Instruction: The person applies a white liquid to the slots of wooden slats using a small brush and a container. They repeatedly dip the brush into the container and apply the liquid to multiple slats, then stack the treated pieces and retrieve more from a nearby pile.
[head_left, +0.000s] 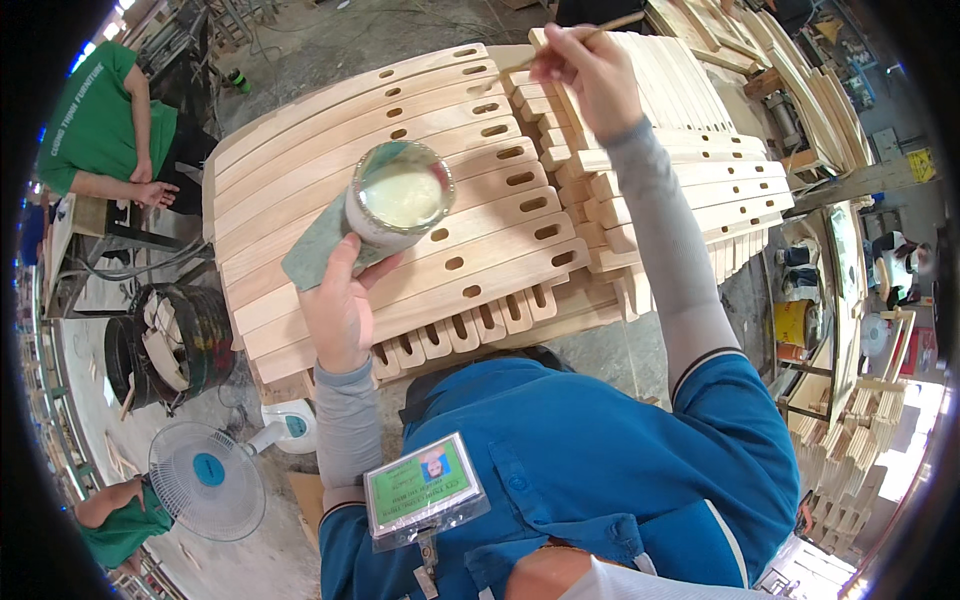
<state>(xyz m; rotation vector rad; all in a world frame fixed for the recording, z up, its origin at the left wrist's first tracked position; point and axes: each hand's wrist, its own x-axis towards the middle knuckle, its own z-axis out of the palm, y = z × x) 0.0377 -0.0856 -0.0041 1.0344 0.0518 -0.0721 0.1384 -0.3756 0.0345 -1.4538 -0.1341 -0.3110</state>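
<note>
My left hand (342,305) is wrapped round a round tin (385,225) holding a pale cream paste or liquid (402,193). Pressed against the tin in that same hand is a grey-green sheet (318,248), which looks like sandpaper. Farther off to the right, my right hand (592,75) pinches a thin wooden stick (622,22); its lower end points down toward the slat ends, and I cannot tell whether it touches them. Beneath both hands lie curved pale wooden slats (300,190) with oval slots, side by side in a stack.
More slotted wooden pieces (690,185) are piled to the right. Left of the stack stand black bins (185,340) with wood scraps and a white fan (208,480). A person in green (110,120) is at the far left, another green-sleeved person (125,525) at the lower left.
</note>
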